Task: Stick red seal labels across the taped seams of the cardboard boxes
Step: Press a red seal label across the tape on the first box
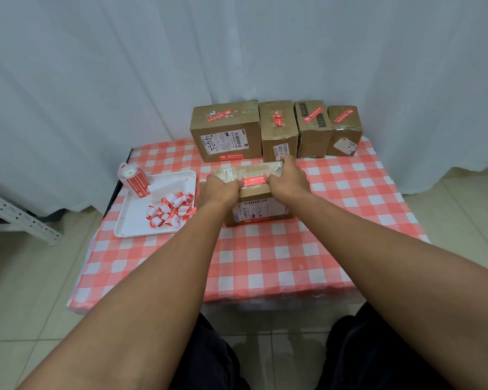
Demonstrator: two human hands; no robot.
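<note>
A red seal label [255,180] lies across the taped top seam of a cardboard box [254,202] near the middle of the checked table [265,257]. The left hand [219,190] and right hand [286,181] grip the box top from either side, thumbs at the label's ends, apparently to press it flat while steadying the box. Four labelled boxes [276,128] stand in a row along the far edge, seemingly set aside as finished. At the left edge a white tray [130,220] holds a label roll [134,180] and curled backing strips [171,209], kept within reach.
</note>
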